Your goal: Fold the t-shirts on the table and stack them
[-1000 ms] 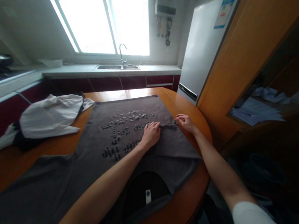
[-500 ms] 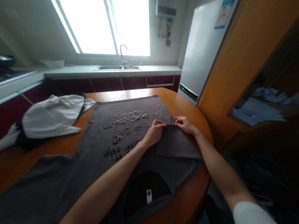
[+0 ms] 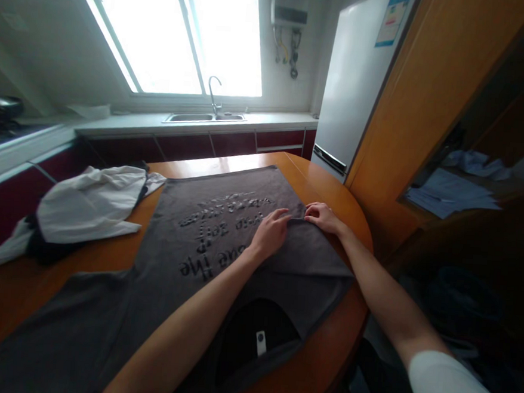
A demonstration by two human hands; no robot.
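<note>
A dark grey sweatshirt (image 3: 218,187) lies spread on the wooden table, its black lettering upside down to me and its neck opening with a white tag close to me. One sleeve (image 3: 312,251) is folded inward over the body at the right. At the left end of the sleeve's folded edge, my left hand (image 3: 271,230) has its bent fingers on the cloth, slightly blurred. Just right of it, my right hand (image 3: 323,217) pinches the same edge, thumb and fingertips together. The other sleeve (image 3: 55,326) stretches out to the lower left.
A white and black garment (image 3: 91,202) lies crumpled on the table's left side. The round wooden table (image 3: 351,209) curves along the right. Beyond it are a counter with a sink (image 3: 191,118), a fridge (image 3: 350,83) and a wooden cabinet with papers (image 3: 450,195).
My left fingertips have shifted slightly left and up along the sleeve edge, and their grip looks looser. My right hand has barely moved. The sweatshirt lies as before.
</note>
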